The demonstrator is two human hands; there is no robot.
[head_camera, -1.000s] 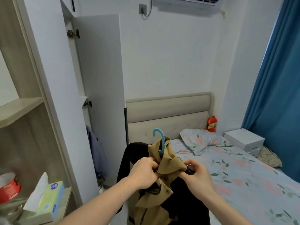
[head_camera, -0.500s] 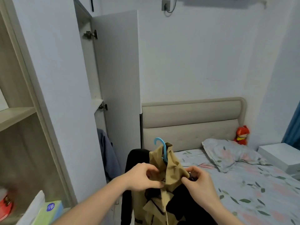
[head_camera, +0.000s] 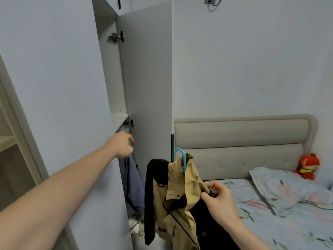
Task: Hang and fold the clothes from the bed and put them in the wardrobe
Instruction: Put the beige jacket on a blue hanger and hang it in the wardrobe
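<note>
A tan and black jacket [head_camera: 182, 192] hangs on a blue hanger [head_camera: 181, 156] in front of me. My right hand [head_camera: 219, 196] pinches the jacket's shoulder fabric and holds it up. My left hand [head_camera: 121, 144] is stretched out to the edge of the near wardrobe panel, at the opening of the wardrobe [head_camera: 119, 73], with its fingers loosely curled and holding nothing. A blue-grey garment [head_camera: 132, 184] hangs inside the wardrobe below that hand. The bed [head_camera: 281, 228] with a floral sheet lies to the right.
The open wardrobe door [head_camera: 149, 78] stands between the wardrobe opening and the padded headboard [head_camera: 241, 143]. A pillow [head_camera: 286, 188] and a red plush toy [head_camera: 307, 166] lie at the bed's head. Open shelves [head_camera: 7, 141] are at far left.
My left hand has let go of the jacket and reached up left to the wardrobe opening. The view has turned left; my right hand alone holds the jacket.
</note>
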